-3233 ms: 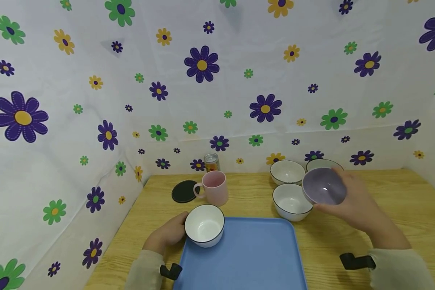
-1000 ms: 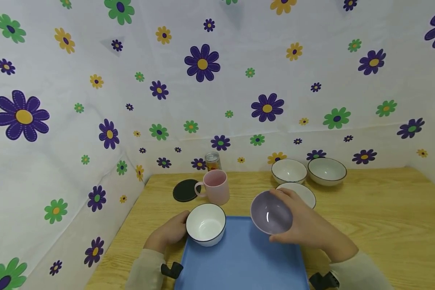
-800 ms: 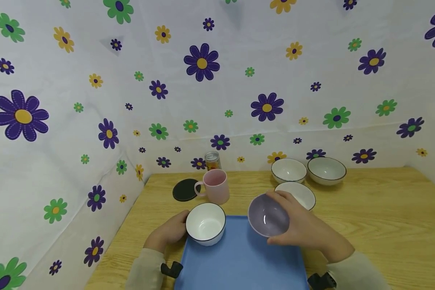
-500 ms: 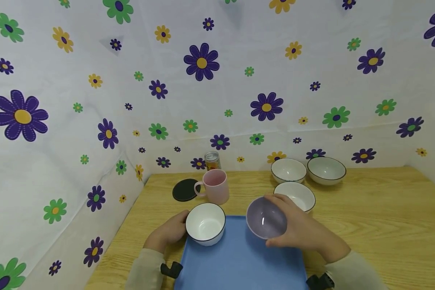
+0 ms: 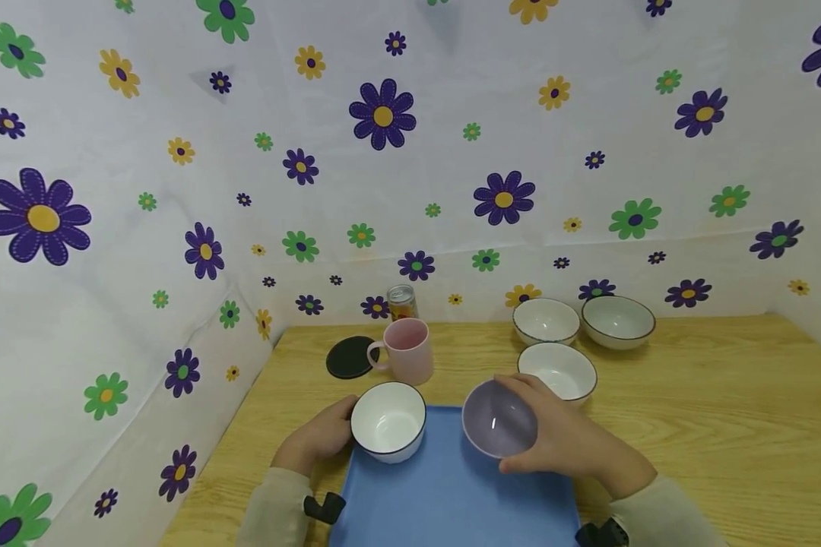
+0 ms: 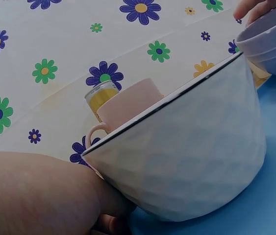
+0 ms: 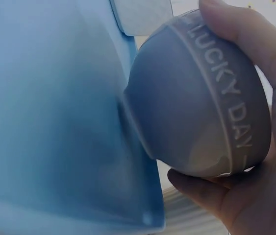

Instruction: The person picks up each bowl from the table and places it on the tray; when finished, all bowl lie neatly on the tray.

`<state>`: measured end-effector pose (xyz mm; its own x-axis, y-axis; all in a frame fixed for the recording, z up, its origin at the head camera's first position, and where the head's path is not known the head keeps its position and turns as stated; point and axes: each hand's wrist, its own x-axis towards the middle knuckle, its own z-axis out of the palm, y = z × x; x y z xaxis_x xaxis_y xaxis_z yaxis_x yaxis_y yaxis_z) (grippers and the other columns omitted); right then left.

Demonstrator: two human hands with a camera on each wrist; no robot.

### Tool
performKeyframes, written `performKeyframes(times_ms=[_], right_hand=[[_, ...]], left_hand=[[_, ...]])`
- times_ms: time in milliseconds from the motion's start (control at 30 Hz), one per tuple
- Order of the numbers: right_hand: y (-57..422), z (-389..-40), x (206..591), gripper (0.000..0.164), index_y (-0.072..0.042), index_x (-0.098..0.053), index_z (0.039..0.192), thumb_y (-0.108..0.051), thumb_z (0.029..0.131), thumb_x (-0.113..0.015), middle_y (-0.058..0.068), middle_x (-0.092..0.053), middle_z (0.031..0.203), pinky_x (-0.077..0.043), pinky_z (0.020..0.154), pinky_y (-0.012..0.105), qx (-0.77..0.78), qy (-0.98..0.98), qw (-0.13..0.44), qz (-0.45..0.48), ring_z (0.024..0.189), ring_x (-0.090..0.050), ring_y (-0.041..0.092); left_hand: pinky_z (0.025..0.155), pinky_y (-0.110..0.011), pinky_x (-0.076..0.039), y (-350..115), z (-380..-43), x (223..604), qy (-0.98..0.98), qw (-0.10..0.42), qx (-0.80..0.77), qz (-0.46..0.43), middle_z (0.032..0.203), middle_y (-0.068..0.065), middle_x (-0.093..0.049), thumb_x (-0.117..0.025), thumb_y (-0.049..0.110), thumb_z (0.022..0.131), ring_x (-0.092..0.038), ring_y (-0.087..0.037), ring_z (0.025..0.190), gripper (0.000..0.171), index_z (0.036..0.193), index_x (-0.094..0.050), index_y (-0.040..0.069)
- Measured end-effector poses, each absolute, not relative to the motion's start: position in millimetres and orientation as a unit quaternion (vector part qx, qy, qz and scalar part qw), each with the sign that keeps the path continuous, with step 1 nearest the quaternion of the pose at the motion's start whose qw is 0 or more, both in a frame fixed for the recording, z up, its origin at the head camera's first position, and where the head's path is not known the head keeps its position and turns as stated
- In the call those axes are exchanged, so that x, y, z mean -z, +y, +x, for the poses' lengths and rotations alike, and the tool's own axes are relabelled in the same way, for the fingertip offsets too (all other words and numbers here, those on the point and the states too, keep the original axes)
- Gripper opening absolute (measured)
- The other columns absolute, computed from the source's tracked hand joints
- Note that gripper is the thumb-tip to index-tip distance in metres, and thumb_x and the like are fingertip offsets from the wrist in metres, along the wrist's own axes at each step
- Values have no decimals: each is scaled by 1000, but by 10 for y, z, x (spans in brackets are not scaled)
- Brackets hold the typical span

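Observation:
My right hand (image 5: 561,437) grips a purple bowl (image 5: 496,422) by its right side, fingers at the far rim and thumb at the near rim. In the right wrist view, raised "LUCKY DAY" lettering runs round this purple bowl (image 7: 187,103), which is tilted close over the blue tray's back right part. My left hand (image 5: 320,434) holds the left side of a white bowl (image 5: 388,422) with a dark rim; its fingertips are partly hidden behind the bowl. That bowl (image 6: 187,142) has a faceted outside and sits at the back left corner of the blue tray (image 5: 451,501).
Behind the tray stand a pink mug (image 5: 410,353), a can (image 5: 402,302) and a black round coaster (image 5: 351,357). At the back right are three more white bowls, the nearest bowl (image 5: 561,368) just beyond my right hand. A flowered cloth (image 5: 438,163) hangs behind the wooden table (image 5: 711,410).
My right hand has carried the purple bowl left and nearer, from beside the white bowls to over the tray, lowering it slightly of late. The left hand and its bowl have stayed put.

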<state>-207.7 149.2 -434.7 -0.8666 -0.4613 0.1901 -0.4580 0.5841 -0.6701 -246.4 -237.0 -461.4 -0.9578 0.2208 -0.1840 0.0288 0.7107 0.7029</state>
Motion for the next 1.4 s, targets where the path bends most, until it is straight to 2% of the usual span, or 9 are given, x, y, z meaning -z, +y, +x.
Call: performKeyframes(times_ms=[200, 433, 900, 1133, 1400], right_hand=[[1474, -2094, 4370, 110, -12, -41, 151, -48, 62, -94, 11, -41, 146, -54, 85, 47, 376, 887, 14, -266, 122, -50, 32], [1471, -2073, 4368, 110, -11, -38, 152, -51, 64, -92, 14, -39, 146, -53, 86, 47, 382, 887, 31, -257, 122, -50, 33], [1495, -2060, 4295, 111, -13, -29, 157, -54, 71, -87, 23, -26, 154, -48, 94, 61, 384, 888, 93, -237, 129, -42, 44], [1590, -2080, 4299, 111, -6, -26, 157, -51, 75, -85, 22, -32, 153, -44, 100, 60, 401, 872, 102, -262, 132, -41, 39], [1711, -2072, 4192, 109, 0, -22, 157, -46, 79, -83, 21, -35, 153, -39, 104, 62, 404, 863, 128, -277, 135, -39, 40]], left_hand=[[110, -61, -36, -2373, -2432, 4605, 914, 128, -380, 63, 129, -11, -62, -49, 7, 101, -53, -35, 127, 27, 126, -60, 8], [109, -58, -37, -2369, -2459, 4596, 916, 124, -376, 72, 125, -9, -62, -49, 8, 101, -55, -31, 122, 24, 121, -61, 10], [109, -59, -37, -2366, -2476, 4617, 913, 126, -383, 65, 127, -9, -62, -49, 8, 101, -55, -31, 123, 26, 124, -61, 10], [108, -58, -38, -2366, -2479, 4631, 914, 126, -380, 67, 124, -8, -63, -52, 9, 100, -55, -29, 120, 24, 121, -62, 10], [109, -59, -37, -2372, -2479, 4630, 912, 125, -385, 68, 127, -10, -62, -51, 7, 100, -54, -31, 124, 26, 123, -61, 9]])
